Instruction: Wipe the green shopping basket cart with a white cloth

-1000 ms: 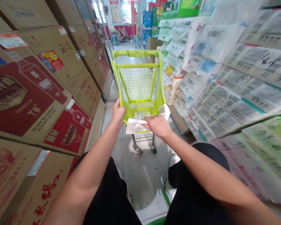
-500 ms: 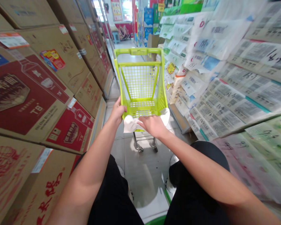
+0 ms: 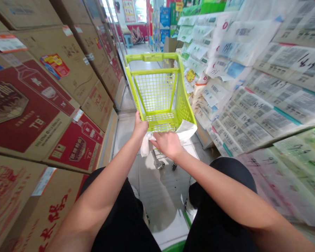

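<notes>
A lime-green shopping cart (image 3: 155, 112) with a grid basket stands on casters in front of my knees, turned a little. My left hand (image 3: 141, 126) grips the near left edge of its basket. Over the near rim, my right hand (image 3: 168, 141) is closed on a white cloth (image 3: 186, 132), which drapes to both sides of the fingers. The part of the cloth under the palm is hidden.
Stacked cardboard boxes (image 3: 76, 140) line the left side. Packs of tissue paper (image 3: 241, 115) are piled along the right. The tiled aisle floor (image 3: 162, 196) runs between them, with a blue stool (image 3: 128, 41) far ahead. A green rim (image 3: 174, 247) shows between my legs.
The cart's near end has swung to the right. Both hands have shifted with it, and the cloth now hangs lower on its left side.
</notes>
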`<state>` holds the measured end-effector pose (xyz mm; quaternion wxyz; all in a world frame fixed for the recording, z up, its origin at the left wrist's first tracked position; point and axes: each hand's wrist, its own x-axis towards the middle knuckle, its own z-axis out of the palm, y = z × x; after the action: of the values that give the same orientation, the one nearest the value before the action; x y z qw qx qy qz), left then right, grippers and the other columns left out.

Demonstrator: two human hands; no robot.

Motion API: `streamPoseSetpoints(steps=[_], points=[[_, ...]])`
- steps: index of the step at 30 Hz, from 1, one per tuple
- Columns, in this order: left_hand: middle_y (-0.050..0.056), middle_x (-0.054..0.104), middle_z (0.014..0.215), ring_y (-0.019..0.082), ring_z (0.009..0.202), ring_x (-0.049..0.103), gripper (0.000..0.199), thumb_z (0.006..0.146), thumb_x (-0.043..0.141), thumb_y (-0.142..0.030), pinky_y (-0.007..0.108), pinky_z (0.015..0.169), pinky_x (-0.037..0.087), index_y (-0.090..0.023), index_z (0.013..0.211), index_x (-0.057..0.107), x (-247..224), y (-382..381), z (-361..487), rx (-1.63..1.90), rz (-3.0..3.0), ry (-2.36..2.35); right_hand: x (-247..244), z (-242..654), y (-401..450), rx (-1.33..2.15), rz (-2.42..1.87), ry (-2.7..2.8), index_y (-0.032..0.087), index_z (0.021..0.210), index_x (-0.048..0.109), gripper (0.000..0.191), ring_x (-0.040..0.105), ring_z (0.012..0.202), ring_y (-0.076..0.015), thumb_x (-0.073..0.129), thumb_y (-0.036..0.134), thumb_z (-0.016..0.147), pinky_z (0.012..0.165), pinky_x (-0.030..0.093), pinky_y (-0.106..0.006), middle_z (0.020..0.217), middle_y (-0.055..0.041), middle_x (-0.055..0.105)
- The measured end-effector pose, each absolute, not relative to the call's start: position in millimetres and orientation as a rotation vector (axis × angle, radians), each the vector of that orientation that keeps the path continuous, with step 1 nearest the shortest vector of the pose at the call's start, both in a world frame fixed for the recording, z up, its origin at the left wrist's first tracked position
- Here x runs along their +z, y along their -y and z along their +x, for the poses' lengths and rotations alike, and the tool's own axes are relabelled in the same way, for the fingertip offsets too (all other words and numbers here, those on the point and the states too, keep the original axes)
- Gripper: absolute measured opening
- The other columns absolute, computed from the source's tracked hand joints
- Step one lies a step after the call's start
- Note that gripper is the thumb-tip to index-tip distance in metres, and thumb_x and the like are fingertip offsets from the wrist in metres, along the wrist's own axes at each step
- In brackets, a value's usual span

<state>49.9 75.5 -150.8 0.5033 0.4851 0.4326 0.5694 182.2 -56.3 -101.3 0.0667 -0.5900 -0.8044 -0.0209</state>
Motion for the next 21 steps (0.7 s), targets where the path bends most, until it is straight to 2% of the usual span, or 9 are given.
streamPoseSetpoints(steps=[4,9,13,17,21], points=[[0.008,0.068,0.133,0.029,0.120,0.067,0.096,0.046,0.054,0.000,0.038,0.097,0.060,-0.026,0.138,0.043,-152,-79,58,1.357,1.120,-1.103,-99,170,53,-0.039,-1.838,2.390,0.020,0.110,0.072,0.034,0.076,0.092,-0.0257,0.045,0.041,0.108,0.075,0.048,-0.032,0.100,-0.0138,0.080],[0.004,0.069,0.117,0.027,0.107,0.069,0.095,0.042,0.054,-0.001,0.033,0.082,0.061,-0.027,0.133,0.043,-143,-83,48,1.276,1.089,-1.142,-98,178,51,-0.048,-1.700,2.486,0.022,0.117,0.070,0.039,0.075,0.092,-0.0251,0.041,0.047,0.111,0.075,0.047,-0.032,0.102,-0.0112,0.080],[0.004,0.070,0.115,0.027,0.101,0.071,0.096,0.043,0.054,-0.004,0.033,0.073,0.062,-0.029,0.135,0.044,-136,-84,27,1.241,1.070,-1.080,-99,197,51,-0.074,-1.570,2.548,0.021,0.118,0.067,0.037,0.074,0.096,-0.0245,0.040,0.046,0.111,0.075,0.043,-0.031,0.110,-0.0089,0.078],[0.004,0.073,0.112,0.029,0.100,0.073,0.098,0.043,0.056,-0.005,0.038,0.075,0.064,-0.029,0.137,0.048,-129,-93,3,1.185,1.049,-1.032,-97,223,50,-0.081,-1.633,2.534,0.020,0.115,0.068,0.039,0.072,0.092,-0.0242,0.042,0.048,0.111,0.076,0.040,-0.032,0.106,-0.0095,0.078],[0.003,0.077,0.108,0.029,0.104,0.074,0.082,0.049,0.061,-0.009,0.037,0.083,0.065,-0.026,0.129,0.059,-128,-96,-2,1.284,1.032,-1.006,-96,231,51,-0.095,-1.647,2.535,0.018,0.112,0.069,0.042,0.071,0.094,-0.0239,0.041,0.049,0.111,0.081,0.039,-0.033,0.104,-0.0106,0.078]])
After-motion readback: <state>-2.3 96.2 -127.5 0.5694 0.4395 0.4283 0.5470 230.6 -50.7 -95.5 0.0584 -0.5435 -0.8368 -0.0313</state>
